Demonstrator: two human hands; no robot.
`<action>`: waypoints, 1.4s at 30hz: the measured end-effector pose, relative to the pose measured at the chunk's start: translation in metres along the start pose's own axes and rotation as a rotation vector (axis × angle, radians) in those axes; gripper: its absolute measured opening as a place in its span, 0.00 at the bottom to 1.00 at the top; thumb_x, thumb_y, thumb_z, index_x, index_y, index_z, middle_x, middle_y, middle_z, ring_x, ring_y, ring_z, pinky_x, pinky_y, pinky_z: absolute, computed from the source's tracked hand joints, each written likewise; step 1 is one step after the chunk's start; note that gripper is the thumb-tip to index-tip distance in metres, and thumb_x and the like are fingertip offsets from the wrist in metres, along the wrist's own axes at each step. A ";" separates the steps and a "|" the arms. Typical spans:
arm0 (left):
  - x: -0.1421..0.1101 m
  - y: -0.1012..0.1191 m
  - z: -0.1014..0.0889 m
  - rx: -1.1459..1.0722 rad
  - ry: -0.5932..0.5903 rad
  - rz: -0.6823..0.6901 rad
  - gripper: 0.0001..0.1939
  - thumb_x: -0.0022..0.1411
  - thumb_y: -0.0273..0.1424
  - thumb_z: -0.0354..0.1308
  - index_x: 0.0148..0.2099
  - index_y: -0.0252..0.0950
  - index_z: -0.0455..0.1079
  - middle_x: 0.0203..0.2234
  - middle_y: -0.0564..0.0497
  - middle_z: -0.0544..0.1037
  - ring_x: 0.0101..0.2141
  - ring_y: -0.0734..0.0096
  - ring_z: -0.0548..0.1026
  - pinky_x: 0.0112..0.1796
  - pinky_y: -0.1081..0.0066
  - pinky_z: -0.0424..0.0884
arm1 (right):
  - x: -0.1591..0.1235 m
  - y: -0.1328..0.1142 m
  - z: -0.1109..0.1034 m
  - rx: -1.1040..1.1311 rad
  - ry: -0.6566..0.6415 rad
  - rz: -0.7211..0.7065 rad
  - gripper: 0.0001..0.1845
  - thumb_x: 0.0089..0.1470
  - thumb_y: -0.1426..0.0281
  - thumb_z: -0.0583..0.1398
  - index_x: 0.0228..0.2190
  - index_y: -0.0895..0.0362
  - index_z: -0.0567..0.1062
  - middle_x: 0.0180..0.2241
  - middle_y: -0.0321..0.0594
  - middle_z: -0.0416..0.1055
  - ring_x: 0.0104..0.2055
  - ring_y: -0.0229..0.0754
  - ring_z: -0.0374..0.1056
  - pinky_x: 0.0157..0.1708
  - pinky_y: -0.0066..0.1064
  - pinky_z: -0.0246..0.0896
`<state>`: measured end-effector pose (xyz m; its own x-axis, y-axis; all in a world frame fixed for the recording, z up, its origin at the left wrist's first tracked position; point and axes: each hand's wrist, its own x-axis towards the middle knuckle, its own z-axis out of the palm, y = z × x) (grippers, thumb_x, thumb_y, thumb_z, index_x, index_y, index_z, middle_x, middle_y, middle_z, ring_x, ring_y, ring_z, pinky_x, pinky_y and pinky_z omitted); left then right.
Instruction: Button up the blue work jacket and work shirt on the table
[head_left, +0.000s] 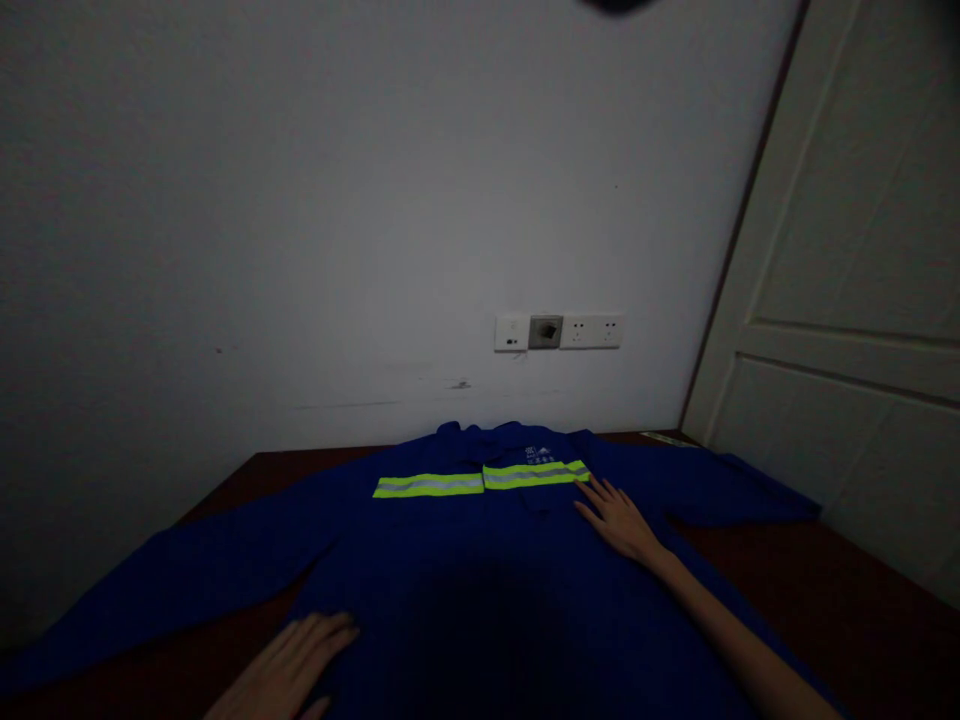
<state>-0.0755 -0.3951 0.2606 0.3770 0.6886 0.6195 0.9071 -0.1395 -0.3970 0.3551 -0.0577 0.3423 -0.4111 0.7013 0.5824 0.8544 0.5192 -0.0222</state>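
Note:
A blue work jacket (450, 540) lies spread out, front side up, with its collar toward the wall and both sleeves stretched to the sides. Yellow-green reflective strips (429, 486) with a silver middle cross its chest, and a small white print sits above the strip on the right. My right hand (619, 520) rests on the chest with fingers spread, fingertips by the end of the right strip. Down at the bottom edge, my left hand (292, 665) lies flat at the jacket's left side, fingers extended; part of it is cut off by the frame.
The jacket lies on a dark reddish-brown table (255, 468) pushed against a pale wall (337, 220). Wall sockets (590, 331) sit above its back edge. A light panelled door (840, 400) stands at the right. A thin strip-like object (667, 439) lies near the back right corner.

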 end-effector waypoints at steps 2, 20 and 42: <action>0.052 -0.014 -0.004 -0.020 0.030 -0.059 0.22 0.63 0.36 0.42 0.59 0.44 0.55 0.55 0.52 0.63 0.53 0.66 0.63 0.53 0.64 0.58 | 0.000 -0.002 0.001 0.020 0.003 0.001 0.34 0.55 0.47 0.39 0.58 0.48 0.54 0.61 0.41 0.46 0.62 0.50 0.40 0.58 0.45 0.37; 0.201 -0.129 0.088 -0.131 -0.476 -0.586 0.33 0.60 0.49 0.31 0.64 0.42 0.35 0.62 0.47 0.38 0.60 0.47 0.39 0.49 0.37 0.44 | 0.089 0.127 -0.006 -0.057 -0.150 0.402 0.31 0.55 0.50 0.38 0.58 0.44 0.50 0.62 0.42 0.41 0.62 0.56 0.38 0.52 0.61 0.36; 0.202 -0.118 0.079 -0.131 -0.506 -0.612 0.34 0.60 0.50 0.29 0.64 0.41 0.35 0.62 0.45 0.37 0.60 0.46 0.39 0.48 0.35 0.45 | 0.089 0.151 0.003 -0.067 -0.112 0.634 0.40 0.49 0.44 0.40 0.59 0.49 0.50 0.62 0.46 0.40 0.62 0.57 0.38 0.56 0.54 0.34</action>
<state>-0.1210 -0.1837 0.3792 -0.2965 0.9043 0.3071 0.9517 0.3067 0.0155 0.4461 0.0850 0.3882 0.1523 0.9105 0.3845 0.9587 -0.0416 -0.2813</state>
